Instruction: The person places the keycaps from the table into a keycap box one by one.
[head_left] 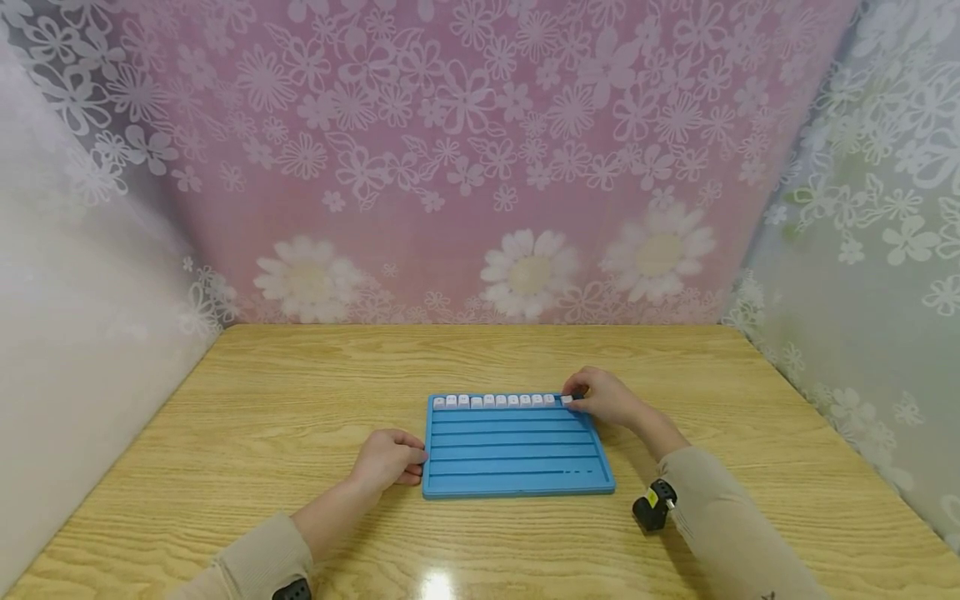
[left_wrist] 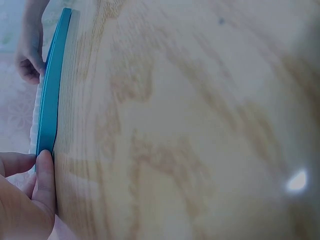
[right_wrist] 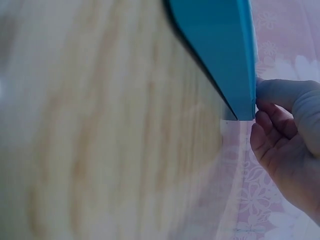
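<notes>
A shallow blue tray [head_left: 513, 450] with several ridged rows lies on the wooden table. Along its far row stand several white keycaps [head_left: 495, 400], their printed marks too small to read. My left hand [head_left: 386, 458] holds the tray's left edge, with thumb and finger on either side of the rim in the left wrist view. At the far right corner, my right hand [head_left: 607, 398] pinches a white keycap [head_left: 567, 401], slightly apart from the others in the row. In the right wrist view, the tray's wall [right_wrist: 220, 55] hides that keycap from sight.
The wooden table [head_left: 300, 367] extends around the tray on all sides. Behind it hangs a pink flowered backdrop [head_left: 420, 200], with pale flowered sheeting on the right side. Black wrist cameras [head_left: 654, 506] are strapped at both sleeves.
</notes>
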